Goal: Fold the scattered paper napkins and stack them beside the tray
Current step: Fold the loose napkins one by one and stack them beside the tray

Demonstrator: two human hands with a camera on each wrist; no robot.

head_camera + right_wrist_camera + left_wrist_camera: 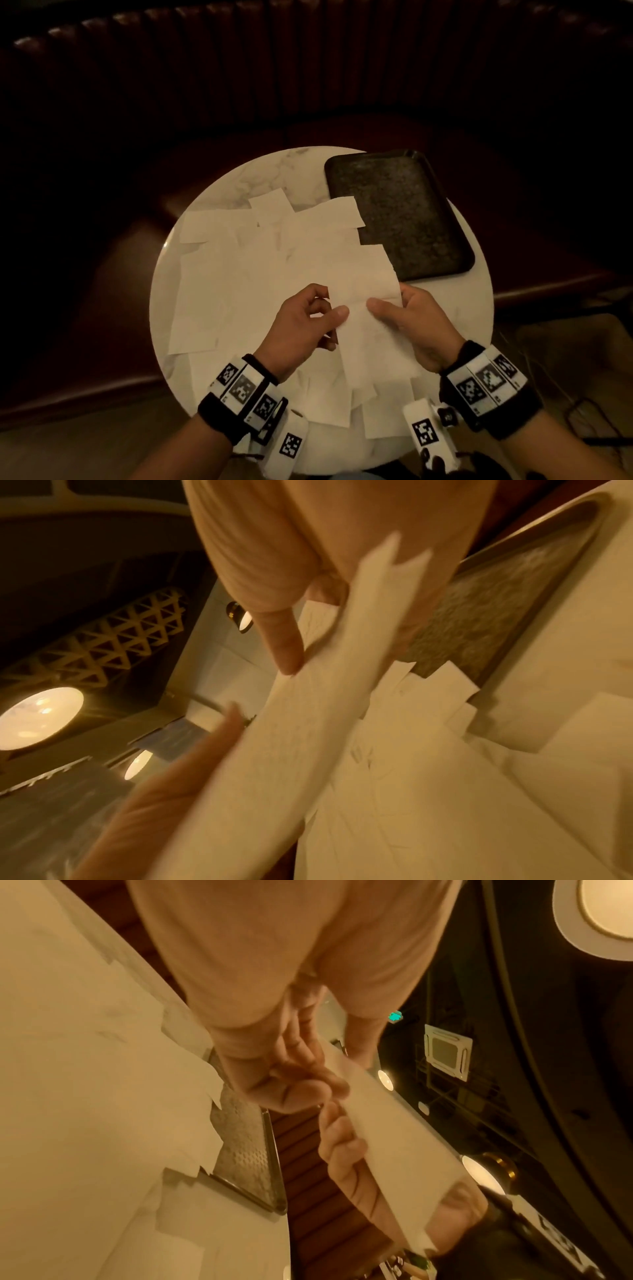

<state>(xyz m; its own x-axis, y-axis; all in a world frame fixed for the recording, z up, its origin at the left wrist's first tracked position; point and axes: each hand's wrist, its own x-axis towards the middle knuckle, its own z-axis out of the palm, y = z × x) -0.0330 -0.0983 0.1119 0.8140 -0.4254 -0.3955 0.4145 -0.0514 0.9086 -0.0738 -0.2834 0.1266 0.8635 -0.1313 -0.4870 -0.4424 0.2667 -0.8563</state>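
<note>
**One napkin lifted between both my hands**

Nearest to me, my wrists carry black bands with white blocks printed in black-and-white square codes. Just beyond them, my left hand [305, 322] pinches the left edge of a single napkin [368, 329], thumb on top and fingers curled beneath. My right hand [411, 322] grips the napkin's right side the same way, thumb pressed on the upper face, fingers behind the paper. From the left wrist view the napkin [387, 1137] shows as a pale sheet held up off the tabletop, my thumb and fingers [301, 1069] closed on its edge. The right wrist view is blurred, but the sheet [308, 710] runs across the frame with my thumb [281, 642] lying on it.

Under and beyond my hands, the scattered napkins [239, 274] lie flat and overlapping over most of the round white tabletop [469, 308], some hanging past its near edge. None that I can see is folded or stacked.

Farther off, on the right rear of the tabletop, sits the dark rectangular tray [411, 171]. A couple of loose napkins overlap its left rim.

Behind the tabletop is a dark ribbed bench back [308, 68].
</note>
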